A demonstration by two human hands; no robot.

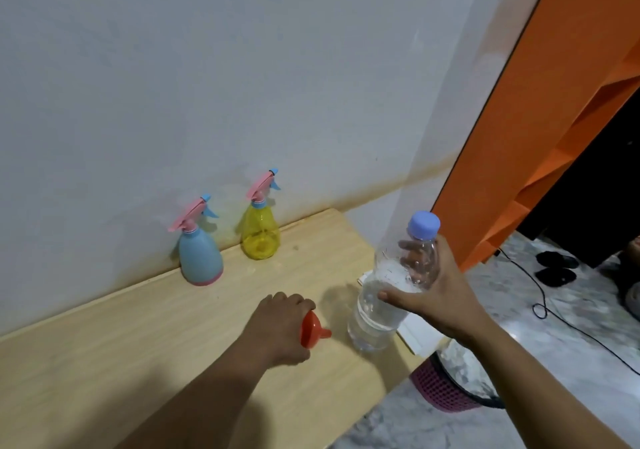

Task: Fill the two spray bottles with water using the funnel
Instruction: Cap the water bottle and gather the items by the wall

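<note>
The left hand (pixel 280 324) grips an orange funnel (pixel 311 330) above the wooden surface (pixel 138 344) while the right hand (pixel 427 289) clasps a capped water bottle (pixel 388 296), apparently readying both; the blue spray bottle (pixel 200 254) and yellow spray bottle (pixel 260 232) stand capped by the wall.

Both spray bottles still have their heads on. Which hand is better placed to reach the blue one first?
Probably the left hand: it is nearer the blue spray bottle, though it holds the funnel. The right hand grips the water bottle.
</note>
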